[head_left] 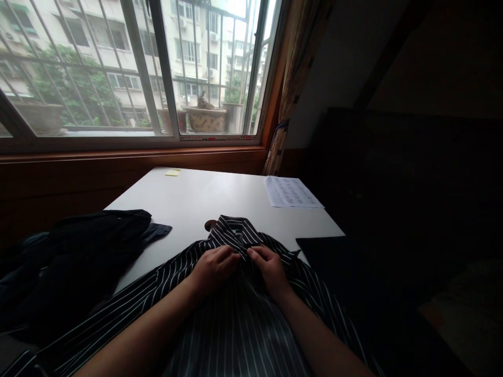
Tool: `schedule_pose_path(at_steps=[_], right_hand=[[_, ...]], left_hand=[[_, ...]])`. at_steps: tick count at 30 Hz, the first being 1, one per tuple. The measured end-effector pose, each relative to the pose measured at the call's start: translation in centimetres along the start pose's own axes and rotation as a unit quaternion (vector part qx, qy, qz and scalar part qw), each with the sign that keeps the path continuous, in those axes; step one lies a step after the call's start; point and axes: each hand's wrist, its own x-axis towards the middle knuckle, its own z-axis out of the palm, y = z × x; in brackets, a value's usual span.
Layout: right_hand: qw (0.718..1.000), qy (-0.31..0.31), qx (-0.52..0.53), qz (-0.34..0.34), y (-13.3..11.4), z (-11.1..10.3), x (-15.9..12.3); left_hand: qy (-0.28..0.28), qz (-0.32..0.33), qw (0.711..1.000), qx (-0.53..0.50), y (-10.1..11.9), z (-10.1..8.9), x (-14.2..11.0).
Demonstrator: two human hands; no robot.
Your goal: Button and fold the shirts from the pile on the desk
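A dark shirt with thin white stripes (pixel 236 324) lies spread on the white table (pixel 204 196), its collar (pixel 236 230) pointing away from me. My left hand (pixel 214 268) and my right hand (pixel 269 267) rest side by side just below the collar. Both have their fingers curled and pinching the shirt's front edges together at the middle. What lies between the fingertips is too dark to make out.
A heap of dark clothes (pixel 78 262) lies at the table's left. A printed sheet (pixel 291 192) sits at the far right corner, a yellow sticky note (pixel 173 172) at the far edge. A small round brown object (pixel 210 225) peeks out by the collar. The window (pixel 129 68) is behind.
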Motion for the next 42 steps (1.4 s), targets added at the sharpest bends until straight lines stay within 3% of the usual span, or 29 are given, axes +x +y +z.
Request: schedule_pose_path(at_steps=[7, 14, 19, 32, 38, 42], right_hand=[[0.999, -0.015, -0.026, -0.038, -0.12, 0.32, -0.23], [0.996, 0.041, -0.045, -0.071, -0.1, 0.05, -0.38], [0.99, -0.005, -0.094, -0.108, -0.09, 0.2, -0.55], [0.998, -0.045, -0.014, -0.036, -0.03, 0.2, -0.55], [0.997, -0.069, 0.036, -0.021, 0.18, -0.04, -0.42], [0.991, -0.099, 0.083, 0.038, 0.28, -0.06, -0.26]], left_hand=[[-0.01, 0.021, 1.0, 0.014, -0.8, 0.52, -0.3], [-0.028, 0.046, 0.998, 0.02, -0.3, 0.47, -0.47], [-0.028, 0.044, 0.999, 0.007, -0.48, 0.47, -0.72], [-0.013, 0.032, 0.999, 0.037, -0.41, 0.49, -0.81], [0.033, 0.047, 0.997, 0.054, -0.26, 0.26, -0.53], [0.04, 0.061, 0.996, 0.053, -0.09, 0.0, -0.43]])
